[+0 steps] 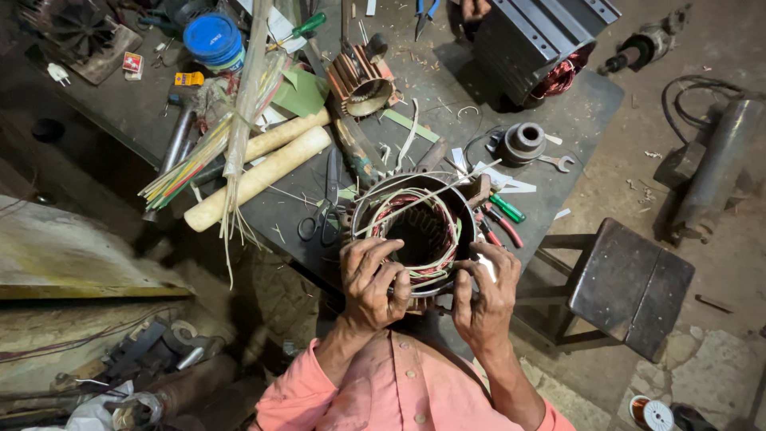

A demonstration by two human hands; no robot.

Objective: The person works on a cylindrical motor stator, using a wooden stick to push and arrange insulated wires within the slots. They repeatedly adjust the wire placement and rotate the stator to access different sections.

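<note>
Near workbench edge point(144, 120): scissors point(323, 211), then round motor stator point(413, 231) with wire windings. Left hand point(369, 281) curled over stator's near rim, fingers point(396, 281) clamped on it. Right hand point(485, 297) pinching right rim, fingers bent. Stool point(630, 287) further right.

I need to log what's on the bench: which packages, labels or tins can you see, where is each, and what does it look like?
Round tub: far left of the bench, blue lid, pale label on its side.
Small box: left of the tub, red and white, flat and square.
Small pack: just below the tub, yellow, oblong.
Wire spool: on the floor at lower right, white round face, orange rim.
No screens or signs in view.
</note>
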